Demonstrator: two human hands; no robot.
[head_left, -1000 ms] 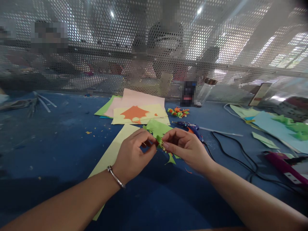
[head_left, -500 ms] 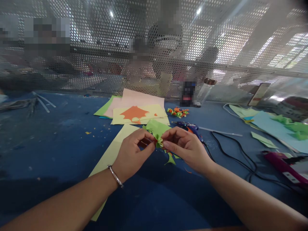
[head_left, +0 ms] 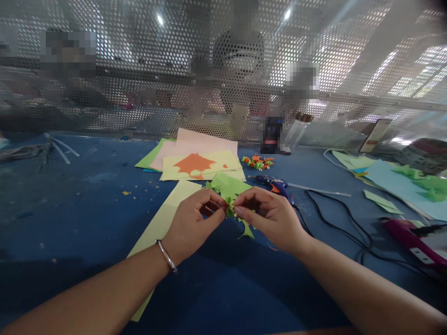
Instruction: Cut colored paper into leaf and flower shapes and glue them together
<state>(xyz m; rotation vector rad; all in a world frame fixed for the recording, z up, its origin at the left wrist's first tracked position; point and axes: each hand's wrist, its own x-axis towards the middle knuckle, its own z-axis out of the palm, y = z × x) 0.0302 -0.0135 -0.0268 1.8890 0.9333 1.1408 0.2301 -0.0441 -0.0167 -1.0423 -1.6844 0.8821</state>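
Note:
Between my two hands is a small green paper flower (head_left: 230,209) with a pale centre. My left hand (head_left: 198,218) pinches its left side between thumb and fingers, where a speck of red shows. From the right, the thumb and forefinger of my right hand (head_left: 268,217) close on its pale middle part. Just behind the fingers lies a sheet of green paper (head_left: 228,185) with cut edges. Green scraps (head_left: 247,230) lie under the hands. A blue glue gun (head_left: 274,182) rests beyond my right hand, partly covered by it.
Stacked paper sheets (head_left: 206,138) lie at the back, beside a pile of small orange-and-green paper flowers (head_left: 258,162). A long yellow strip (head_left: 157,228) runs beneath my left arm. Black cable (head_left: 344,232) and a magenta power strip (head_left: 412,239) lie right. Perforated metal (head_left: 139,93) closes the back.
My right fingertips have shifted slightly on the flower, and its pale part has turned a little. My left hand keeps nearly the same place. The view has moved very slightly.

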